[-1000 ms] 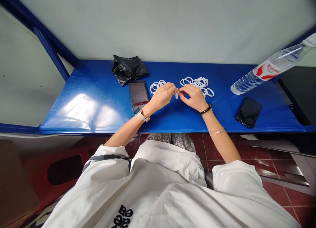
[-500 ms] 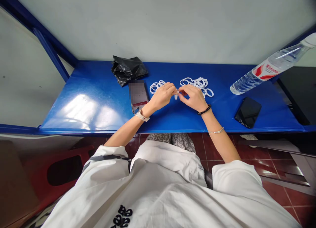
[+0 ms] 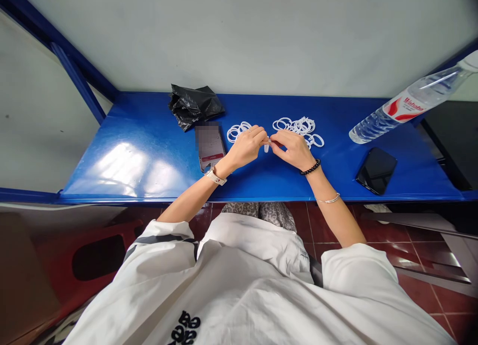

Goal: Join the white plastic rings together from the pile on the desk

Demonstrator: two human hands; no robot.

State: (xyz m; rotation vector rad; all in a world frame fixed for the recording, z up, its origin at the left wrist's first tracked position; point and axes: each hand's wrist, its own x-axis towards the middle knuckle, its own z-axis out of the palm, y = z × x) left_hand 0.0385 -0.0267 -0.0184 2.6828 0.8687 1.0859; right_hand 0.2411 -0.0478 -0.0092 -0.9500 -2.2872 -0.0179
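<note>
My left hand (image 3: 247, 147) and my right hand (image 3: 293, 147) meet fingertip to fingertip over the middle of the table. Both are closed in a pinch on a small white plastic piece (image 3: 266, 148); a short pale tab of it hangs below the fingers, and the rest is hidden. Several white plastic rings (image 3: 234, 132) lie behind and beside my left hand. A larger heap of such rings (image 3: 305, 124) lies just beyond my right hand, partly covered by it.
On the blue table (image 3: 168, 151), a crumpled black plastic bag (image 3: 196, 105) lies at the back left, with a lit phone (image 3: 209, 146) in front of it. To the right stand a clear water bottle (image 3: 403, 106) and a dark phone (image 3: 377, 171). A wall rises behind.
My fingers have shifted very slightly around the white plastic piece. Both hands keep their place, and the things on the table lie as before.
</note>
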